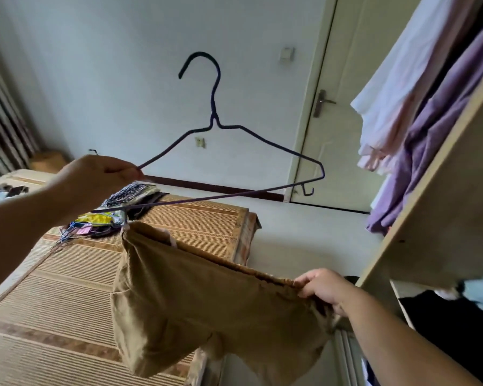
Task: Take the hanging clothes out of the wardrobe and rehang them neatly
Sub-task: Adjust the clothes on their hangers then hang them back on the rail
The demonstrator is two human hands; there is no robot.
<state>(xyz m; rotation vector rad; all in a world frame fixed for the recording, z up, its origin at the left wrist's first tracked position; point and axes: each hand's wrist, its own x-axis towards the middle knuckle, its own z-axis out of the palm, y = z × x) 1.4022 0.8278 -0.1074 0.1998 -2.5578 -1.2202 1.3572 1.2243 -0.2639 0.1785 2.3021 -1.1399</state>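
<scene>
A dark purple wire hanger (215, 118) is held up in front of the wall, hook on top. My left hand (95, 179) pinches its left shoulder. Tan-brown shorts (195, 310) hang below it, one waistband corner clipped or hooked at the hanger's lower left end. My right hand (324, 288) grips the other end of the waistband, lower and to the right. Inside the wardrobe (441, 207) on the right hang white, pink and purple clothes (418, 112).
A bed with a bamboo mat (76, 285) lies below, with a pile of patterned clothes and spare hangers (115, 213) on it. A closed door (354, 101) stands behind. Dark folded items (452, 316) fill a lower wardrobe shelf.
</scene>
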